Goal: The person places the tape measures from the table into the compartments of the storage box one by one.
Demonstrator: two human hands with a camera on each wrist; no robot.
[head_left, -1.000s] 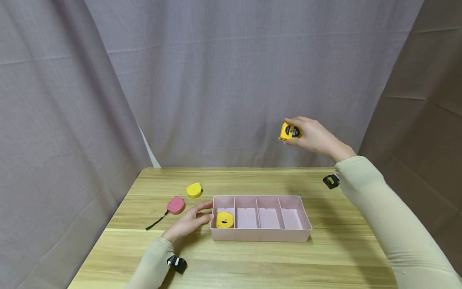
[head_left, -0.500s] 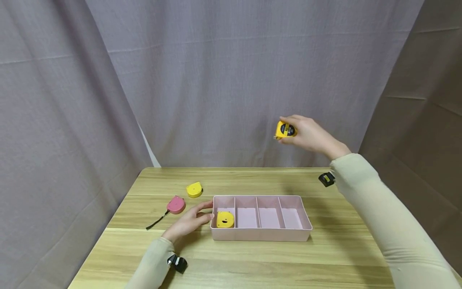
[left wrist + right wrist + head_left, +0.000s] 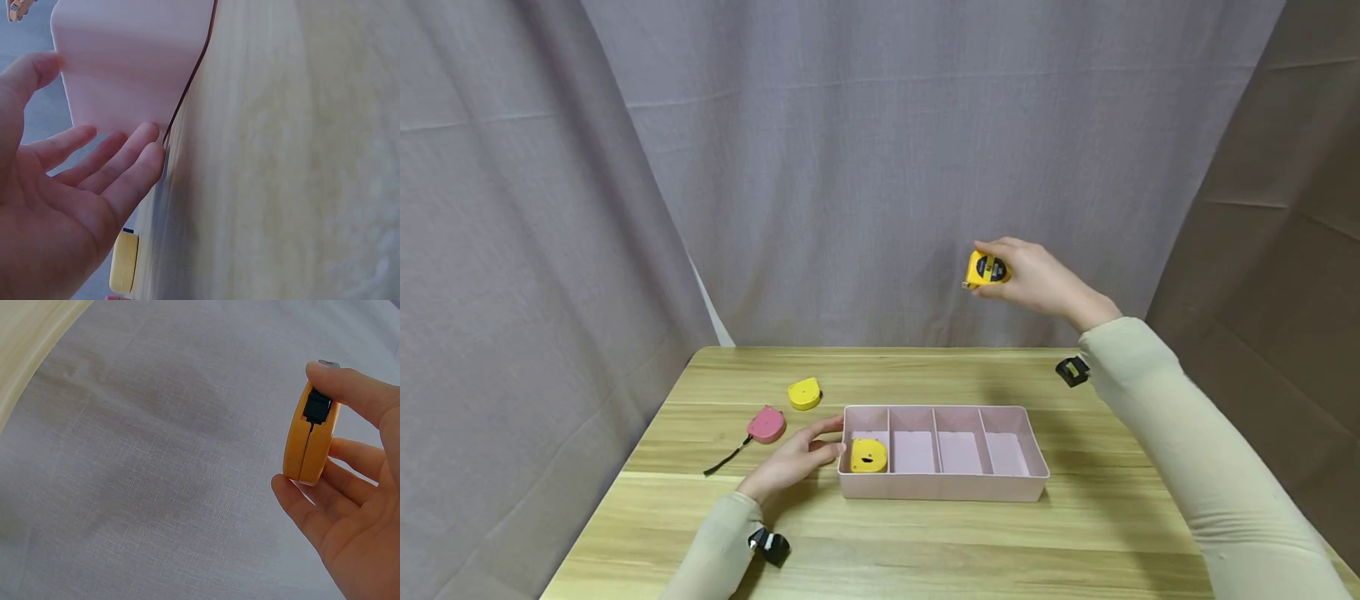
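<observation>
A yellow tape measure (image 3: pixel 987 270) hangs in the air well above the bench (image 3: pixel 925 533), pinched at its edges by the right hand (image 3: pixel 1037 282) between thumb and curled fingers (image 3: pixel 300 500). Below stands a pink divided tray (image 3: pixel 942 485), a second yellow tape (image 3: pixel 868 456) in its leftmost compartment. The left hand (image 3: pixel 790 463) rests with relaxed, straight fingers against the tray's left wall. A pink tape (image 3: pixel 766 426) and a small yellow tape (image 3: pixel 804 394) lie just beyond.

A right hand (image 3: pixel 356 506) pinches a yellow tape measure (image 3: pixel 310 434) edge-on between thumb and fingers, in front of grey cloth (image 3: pixel 156 456).
</observation>
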